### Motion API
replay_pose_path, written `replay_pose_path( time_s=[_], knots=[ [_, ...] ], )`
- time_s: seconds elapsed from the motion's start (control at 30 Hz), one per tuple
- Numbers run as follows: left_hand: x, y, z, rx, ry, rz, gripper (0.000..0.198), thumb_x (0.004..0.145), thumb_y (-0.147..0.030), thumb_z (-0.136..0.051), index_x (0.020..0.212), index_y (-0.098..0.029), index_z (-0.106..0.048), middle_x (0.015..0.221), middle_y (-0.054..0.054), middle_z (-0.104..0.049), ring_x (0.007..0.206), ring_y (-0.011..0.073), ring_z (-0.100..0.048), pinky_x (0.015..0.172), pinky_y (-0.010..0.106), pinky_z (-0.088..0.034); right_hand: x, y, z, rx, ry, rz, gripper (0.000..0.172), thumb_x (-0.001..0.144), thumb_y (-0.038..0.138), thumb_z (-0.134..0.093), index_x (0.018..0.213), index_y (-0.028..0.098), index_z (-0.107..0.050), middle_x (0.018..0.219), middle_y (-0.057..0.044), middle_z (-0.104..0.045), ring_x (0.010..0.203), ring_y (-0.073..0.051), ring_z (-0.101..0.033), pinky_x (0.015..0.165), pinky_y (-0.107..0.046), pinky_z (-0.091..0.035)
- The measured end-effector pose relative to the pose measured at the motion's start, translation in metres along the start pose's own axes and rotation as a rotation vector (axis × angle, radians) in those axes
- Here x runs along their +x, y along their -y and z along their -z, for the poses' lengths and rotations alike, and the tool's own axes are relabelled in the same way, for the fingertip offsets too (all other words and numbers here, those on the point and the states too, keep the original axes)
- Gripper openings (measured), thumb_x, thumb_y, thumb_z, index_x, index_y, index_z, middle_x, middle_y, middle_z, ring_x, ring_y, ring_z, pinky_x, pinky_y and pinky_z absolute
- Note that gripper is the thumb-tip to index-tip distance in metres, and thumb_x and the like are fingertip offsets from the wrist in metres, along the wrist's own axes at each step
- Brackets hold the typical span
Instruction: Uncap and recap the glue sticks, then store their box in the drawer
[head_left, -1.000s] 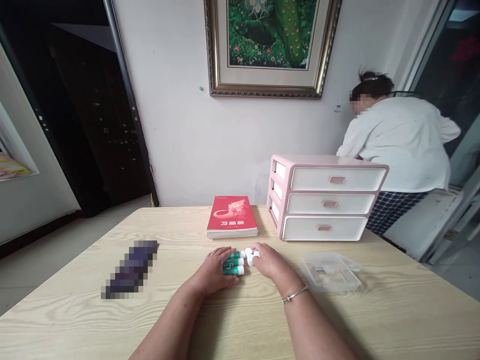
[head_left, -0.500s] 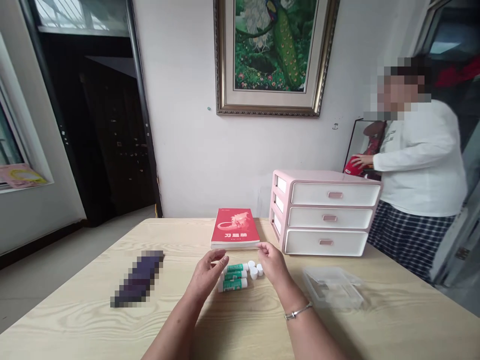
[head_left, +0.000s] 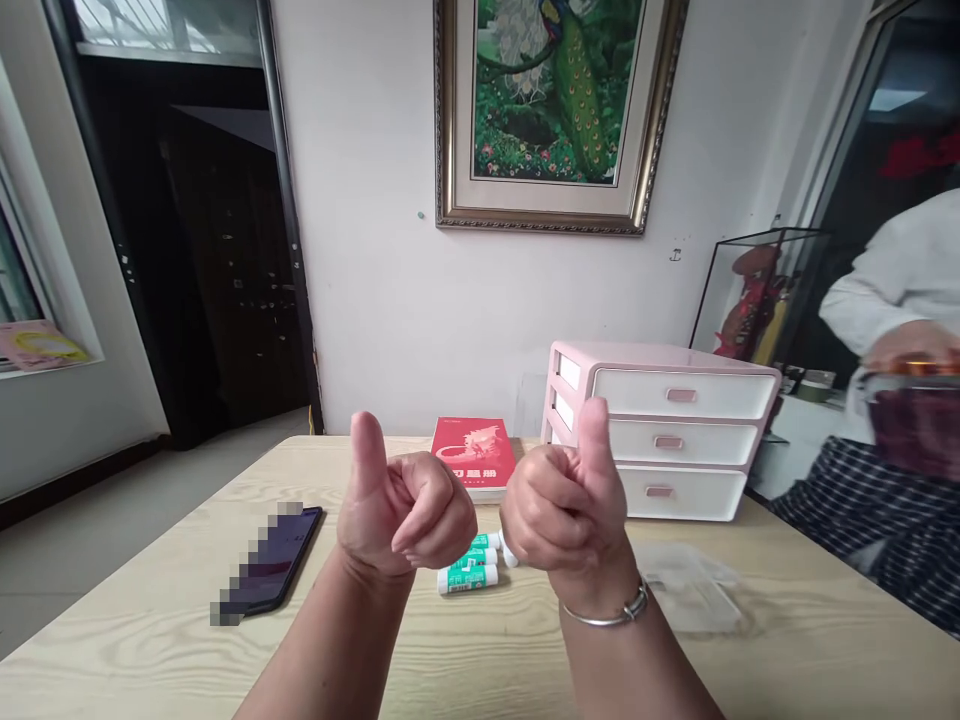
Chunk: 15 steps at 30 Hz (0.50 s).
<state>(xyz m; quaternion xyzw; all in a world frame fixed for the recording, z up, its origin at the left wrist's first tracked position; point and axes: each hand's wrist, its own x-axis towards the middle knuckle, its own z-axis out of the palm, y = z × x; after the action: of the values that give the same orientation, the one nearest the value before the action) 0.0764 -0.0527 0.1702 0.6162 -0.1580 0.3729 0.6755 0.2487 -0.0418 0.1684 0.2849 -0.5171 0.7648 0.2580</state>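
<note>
My left hand point(head_left: 405, 510) is raised above the table, its fingers curled into a fist and its thumb pointing up. In the same thumbs-up shape, my right hand point(head_left: 566, 500) is held to the right of it, with a silver bangle on the wrist. Neither fist has anything in it. Behind and below the hands, white-and-green tubes like glue sticks point(head_left: 469, 579) lie on the table, partly covered by my left hand. A white cap point(head_left: 510, 552) peeks out beside my right hand, which hides the rest. A red book point(head_left: 472, 440) lies farther back, partly hidden by both hands.
A pink-and-white drawer unit point(head_left: 679, 480) stands at the back right of the wooden table point(head_left: 465, 670). Before it lies a clear plastic box point(head_left: 697, 595). A dark phone point(head_left: 292, 560) rests on the left. At the far right, a person in a white top point(head_left: 919, 260) holds something dark and blurred.
Both hands have risen from beside the tubes and closed into fists with thumbs up. The other person has moved right and closer, no longer holding the red object in view.
</note>
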Motion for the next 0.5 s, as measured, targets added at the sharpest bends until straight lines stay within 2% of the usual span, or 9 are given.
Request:
replay_pose_path(
  time_s=[0.1,0.17,0.37,0.5],
  knots=[
    [0.001,-0.004,0.002,0.071,0.041,0.027,0.084,0.071,-0.089,0.007,0.038,-0.022,-0.033,0.031,-0.001,-0.025,0.029,0.0088,-0.022,0.032,0.024,-0.017,-0.001,-0.001,-0.002,-0.053,-0.023,-0.058,0.079,0.069,0.092,-0.001,0.054,0.022,-0.035,0.035,0.007,-0.030,0.028,-0.004,-0.029,0.031,-0.015,-0.026],
    [-0.001,0.000,0.010,0.067,0.057,0.051,0.084,0.068,-0.090,0.008,0.038,-0.022,-0.031,0.030,-0.001,-0.024,0.029,0.0090,-0.020,0.033,0.025,-0.016,-0.003,-0.004,0.004,-0.069,-0.059,-0.102,0.081,0.065,0.094,0.000,0.052,0.022,-0.034,0.034,0.007,-0.029,0.027,-0.004,-0.027,0.030,-0.016,-0.026],
    [-0.007,0.023,0.050,-0.070,0.043,0.132,0.084,0.063,-0.093,0.009,0.037,-0.022,-0.028,0.030,-0.002,-0.021,0.027,0.0082,-0.019,0.030,0.024,-0.014,-0.004,-0.013,0.049,0.046,-0.087,-0.105,0.077,0.072,0.090,0.002,0.052,0.023,-0.029,0.033,0.009,-0.024,0.024,-0.003,-0.021,0.028,-0.015,-0.016],
    [-0.009,0.026,0.063,-0.129,0.073,0.164,0.083,0.062,-0.095,0.005,0.039,-0.023,-0.030,0.031,-0.002,-0.020,0.027,0.0079,-0.018,0.029,0.023,-0.013,-0.007,-0.013,0.063,0.003,-0.152,-0.140,0.078,0.068,0.092,0.005,0.052,0.023,-0.029,0.032,0.009,-0.021,0.024,-0.003,-0.019,0.028,-0.016,-0.016]
  ],
)
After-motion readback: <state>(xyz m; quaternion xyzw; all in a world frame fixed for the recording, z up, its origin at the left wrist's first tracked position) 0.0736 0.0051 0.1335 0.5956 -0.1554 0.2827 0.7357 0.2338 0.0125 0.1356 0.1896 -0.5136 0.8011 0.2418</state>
